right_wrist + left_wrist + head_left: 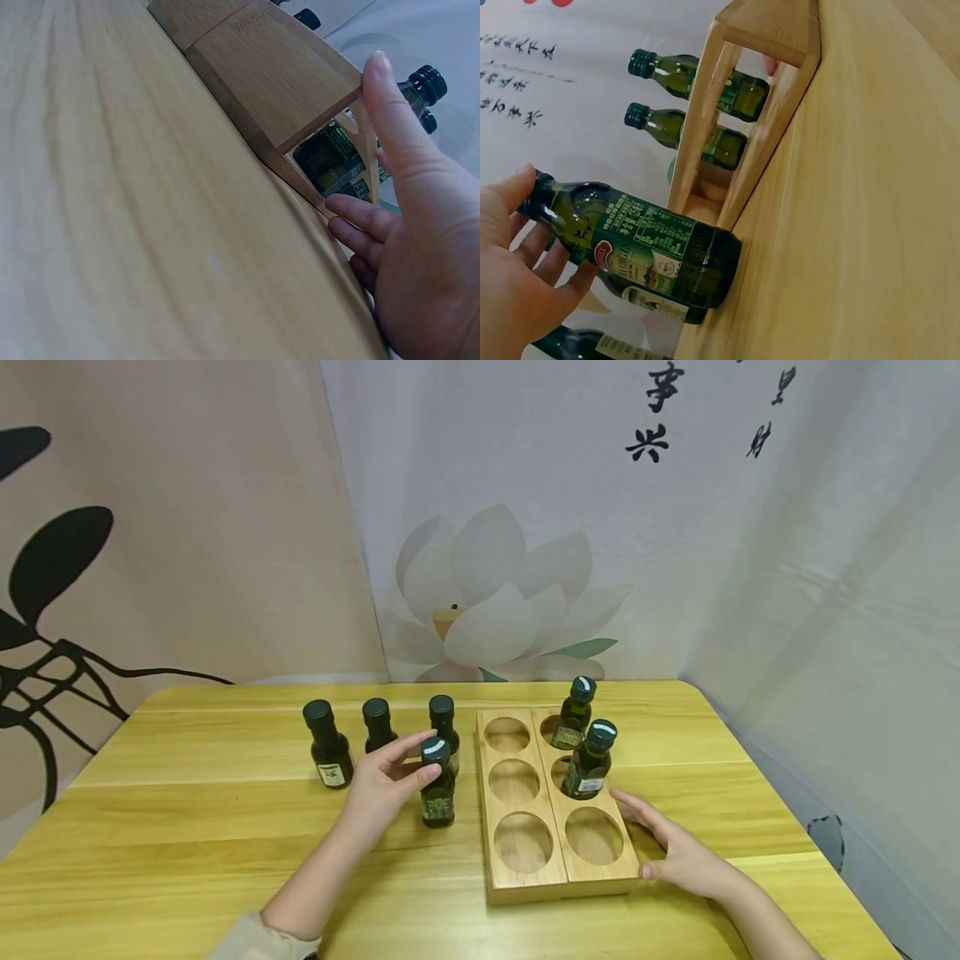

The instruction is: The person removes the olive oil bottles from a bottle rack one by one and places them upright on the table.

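My left hand (382, 781) pinches a dark green olive oil bottle (438, 802) at its neck, thumb in front and fingers behind. The bottle is nearly upright in the head view, left of a wooden rack (555, 892) with two rows of round holes; whether its base touches the table is unclear. Similar bottles fill the back hole (572, 720) and the middle hole (588, 767) of the right row. At the rack's right side, my right hand (686, 856) has thumb and fingers spread along the near part; in the right wrist view, the thumb (390, 105) lies by the rack's edge.
Three more dark bottles stand behind and left of my left hand: one at the left (330, 752), another in the middle (377, 722), and a third (444, 722) partly hidden by the held one. A printed cloth (495, 527) hangs behind the wooden table (187, 793).
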A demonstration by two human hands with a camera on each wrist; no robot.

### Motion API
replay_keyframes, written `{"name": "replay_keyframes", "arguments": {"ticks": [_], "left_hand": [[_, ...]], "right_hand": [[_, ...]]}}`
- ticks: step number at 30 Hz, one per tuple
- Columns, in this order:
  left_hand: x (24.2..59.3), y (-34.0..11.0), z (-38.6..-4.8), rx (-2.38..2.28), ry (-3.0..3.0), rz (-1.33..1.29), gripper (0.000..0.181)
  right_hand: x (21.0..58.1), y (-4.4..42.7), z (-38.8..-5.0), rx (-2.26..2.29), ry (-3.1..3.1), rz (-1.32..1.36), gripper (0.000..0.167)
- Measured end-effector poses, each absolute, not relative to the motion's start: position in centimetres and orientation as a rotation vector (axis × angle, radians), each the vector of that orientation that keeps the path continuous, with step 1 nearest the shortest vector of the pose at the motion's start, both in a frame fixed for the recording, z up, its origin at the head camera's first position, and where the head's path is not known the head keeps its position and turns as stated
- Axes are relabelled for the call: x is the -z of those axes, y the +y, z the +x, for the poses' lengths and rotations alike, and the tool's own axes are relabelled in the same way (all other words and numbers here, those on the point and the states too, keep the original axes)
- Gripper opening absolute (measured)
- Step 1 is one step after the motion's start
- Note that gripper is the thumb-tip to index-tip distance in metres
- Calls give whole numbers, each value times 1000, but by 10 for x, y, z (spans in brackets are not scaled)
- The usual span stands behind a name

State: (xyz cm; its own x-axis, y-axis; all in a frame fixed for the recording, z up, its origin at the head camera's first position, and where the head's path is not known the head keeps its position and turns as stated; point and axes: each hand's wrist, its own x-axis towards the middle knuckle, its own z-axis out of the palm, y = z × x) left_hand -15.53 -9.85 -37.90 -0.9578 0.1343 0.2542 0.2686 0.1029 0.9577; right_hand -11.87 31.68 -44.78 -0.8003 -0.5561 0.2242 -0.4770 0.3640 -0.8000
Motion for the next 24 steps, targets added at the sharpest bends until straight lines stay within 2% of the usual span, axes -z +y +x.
{"name": "replay_keyframes", "arguments": {"ticks": [13,24], "left_hand": [[334,-83,-148,1977,-2051,-603,51],[312,-34,-137,2011,-1968,-688,48]], "right_hand": [[451,319,-120,1435,2530,-914,86],[452,318,-119,1437,2520,-936,86]]}}
